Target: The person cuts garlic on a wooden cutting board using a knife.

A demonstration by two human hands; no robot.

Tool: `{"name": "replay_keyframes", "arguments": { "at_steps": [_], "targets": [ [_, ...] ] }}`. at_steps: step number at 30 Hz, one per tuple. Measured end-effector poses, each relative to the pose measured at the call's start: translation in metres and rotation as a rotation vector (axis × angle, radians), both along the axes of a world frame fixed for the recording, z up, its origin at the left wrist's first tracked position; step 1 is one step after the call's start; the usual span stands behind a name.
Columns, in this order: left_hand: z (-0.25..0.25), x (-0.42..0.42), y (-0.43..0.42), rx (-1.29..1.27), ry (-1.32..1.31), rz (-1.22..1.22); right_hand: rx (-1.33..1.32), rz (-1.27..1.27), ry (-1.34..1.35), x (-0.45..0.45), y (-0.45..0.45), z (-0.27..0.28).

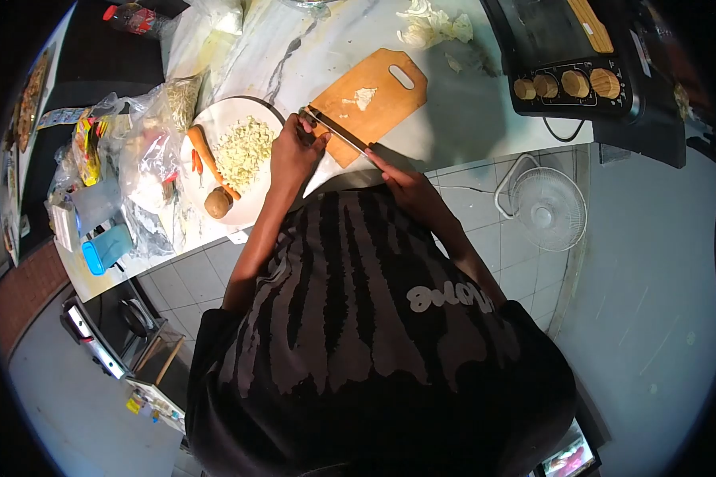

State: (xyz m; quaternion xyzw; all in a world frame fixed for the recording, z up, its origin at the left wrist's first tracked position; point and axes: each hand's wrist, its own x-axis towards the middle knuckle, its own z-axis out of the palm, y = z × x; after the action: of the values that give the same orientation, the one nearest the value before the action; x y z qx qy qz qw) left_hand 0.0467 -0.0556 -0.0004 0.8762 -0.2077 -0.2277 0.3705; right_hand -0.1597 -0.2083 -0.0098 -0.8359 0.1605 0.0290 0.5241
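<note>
Over the front edge of a wooden cutting board (378,99), my right hand (404,184) is closed round the handle end of a knife (340,131). The blade points up and to the left across the board. My left hand (296,149) is at the blade's far end, fingers pinched together; what they hold, if anything, is too small to name. Pale scraps (363,98) lie on the board. Left of my left hand is a white plate (250,205) with chopped pale pieces (246,153), a carrot (204,151), red chillies (196,162) and a round brown item (218,203).
Plastic bags (147,151), a blue container (107,249) and a red-capped bottle (135,20) stand at the left. Pale peelings (433,25) lie behind the board. A black appliance with wooden knobs (575,83) is at the right, and a fan (542,211) below it.
</note>
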Motion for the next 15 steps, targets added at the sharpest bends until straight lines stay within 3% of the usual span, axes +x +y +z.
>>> {"name": "replay_keyframes", "arguments": {
  "at_steps": [5,8,11,15],
  "targets": [
    [-0.004,0.004,0.002,0.000,0.017,-0.019,0.001,0.008,0.045,-0.001,0.002,0.000],
    [-0.005,0.003,0.001,0.038,0.028,-0.016,-0.045,-0.016,-0.058,0.001,0.005,0.004],
    [-0.002,0.001,0.001,0.057,0.045,-0.010,-0.097,0.012,0.175,0.004,0.006,0.016],
    [-0.001,0.001,0.000,0.028,0.004,-0.020,-0.315,-0.019,0.082,0.003,0.012,0.009]
  ]
}}
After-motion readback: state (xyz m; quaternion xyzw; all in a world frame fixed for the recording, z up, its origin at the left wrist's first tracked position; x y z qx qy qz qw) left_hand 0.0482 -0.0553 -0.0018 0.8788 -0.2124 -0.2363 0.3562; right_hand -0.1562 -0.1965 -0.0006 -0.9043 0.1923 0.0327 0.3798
